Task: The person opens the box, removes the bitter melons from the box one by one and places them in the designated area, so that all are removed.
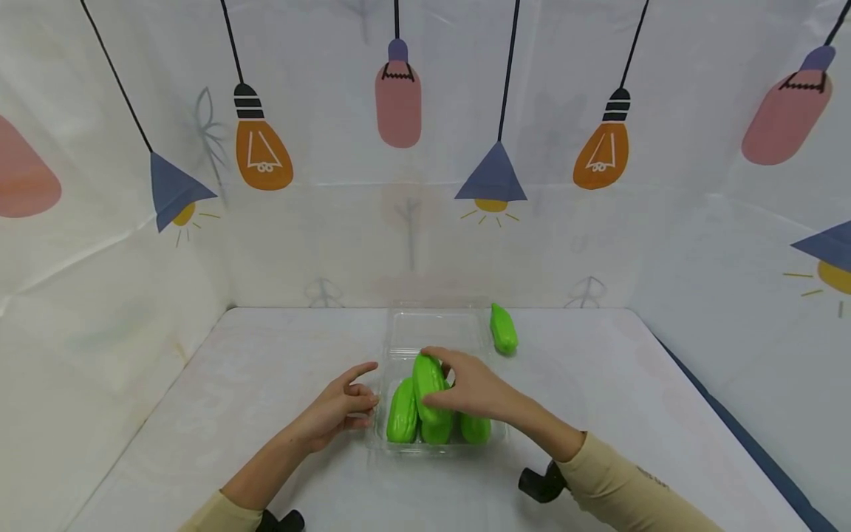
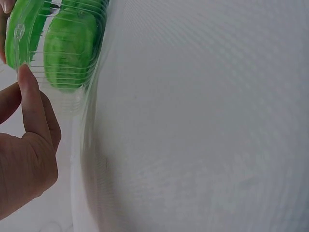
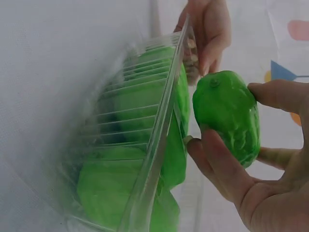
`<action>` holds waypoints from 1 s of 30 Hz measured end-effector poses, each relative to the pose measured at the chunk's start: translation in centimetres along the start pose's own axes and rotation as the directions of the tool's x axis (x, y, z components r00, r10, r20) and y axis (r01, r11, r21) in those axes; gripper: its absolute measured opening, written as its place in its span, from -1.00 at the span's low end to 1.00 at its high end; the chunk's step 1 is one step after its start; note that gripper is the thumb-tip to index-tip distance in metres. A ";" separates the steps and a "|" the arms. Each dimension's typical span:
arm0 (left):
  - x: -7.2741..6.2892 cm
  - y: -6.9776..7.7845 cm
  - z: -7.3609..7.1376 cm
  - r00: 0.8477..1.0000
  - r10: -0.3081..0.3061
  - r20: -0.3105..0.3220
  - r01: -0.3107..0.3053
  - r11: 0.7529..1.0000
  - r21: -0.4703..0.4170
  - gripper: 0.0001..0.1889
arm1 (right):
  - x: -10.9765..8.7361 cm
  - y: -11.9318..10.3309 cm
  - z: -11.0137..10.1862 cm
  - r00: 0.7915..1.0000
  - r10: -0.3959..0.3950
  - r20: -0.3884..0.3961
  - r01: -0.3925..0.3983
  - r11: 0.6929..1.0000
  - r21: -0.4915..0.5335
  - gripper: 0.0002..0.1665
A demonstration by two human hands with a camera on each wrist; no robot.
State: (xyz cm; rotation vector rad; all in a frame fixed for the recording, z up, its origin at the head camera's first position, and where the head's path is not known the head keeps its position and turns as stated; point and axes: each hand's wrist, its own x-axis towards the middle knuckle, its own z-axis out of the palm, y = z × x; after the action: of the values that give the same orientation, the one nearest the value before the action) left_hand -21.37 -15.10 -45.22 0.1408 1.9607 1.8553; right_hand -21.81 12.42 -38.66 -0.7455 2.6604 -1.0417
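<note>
My right hand [image 1: 475,384] holds a green bitter melon [image 1: 428,380] between thumb and fingers, over a clear plastic box [image 1: 392,449]. In the right wrist view the held bitter melon [image 3: 227,116] has a ridged, glossy skin and is beside the box rim [image 3: 161,125]. Several more green bitter melons [image 1: 402,414] lie lengthwise inside the box, partly hidden by the held one and my right hand. My left hand [image 1: 332,410] is at the box's left side, its index finger extended. In the left wrist view a fingertip [image 2: 25,72] touches the box rim.
The box's clear lid [image 1: 435,329] lies folded back behind it. Another bitter melon [image 1: 504,329] lies on the white table [image 1: 578,369], right of the lid. Behind stands a curtain [image 1: 319,244] printed with lamps. Black wrist mounts [image 1: 541,484] show at both sleeves.
</note>
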 end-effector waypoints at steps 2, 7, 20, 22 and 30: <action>0.0 0.1 0.0 1.000 -0.002 0.002 0.002 1.000 -0.002 -0.21 | 0.0 0.1 -0.1 1.000 0.000 -0.011 0.000 1.000 0.000 -0.13; -0.1 0.2 0.0 1.000 -0.001 0.015 0.001 1.000 -0.006 -0.20 | 0.0 0.4 -0.5 0.999 -0.001 -0.040 0.002 1.000 0.020 -0.14; -0.1 0.0 0.0 1.000 -0.012 -0.006 0.012 1.000 -0.002 -0.22 | -0.2 1.5 -2.1 0.997 0.020 -0.078 -0.012 0.994 0.106 -0.07; 0.0 0.0 0.0 1.000 -0.014 -0.010 0.014 1.000 -0.002 -0.22 | -0.2 1.8 -2.3 0.996 0.016 -0.083 -0.007 0.994 0.112 -0.08; 0.1 0.2 0.0 1.000 -0.021 -0.013 0.021 1.000 0.004 -0.23 | -0.4 2.7 -3.0 0.995 0.031 -0.092 -0.018 0.990 0.141 -0.11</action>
State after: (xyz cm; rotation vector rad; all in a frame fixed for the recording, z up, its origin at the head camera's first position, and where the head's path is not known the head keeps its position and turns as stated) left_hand -21.49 -15.09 -45.07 0.1098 1.9675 1.8429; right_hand -23.52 16.11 -38.32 -0.6493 2.6322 -1.2715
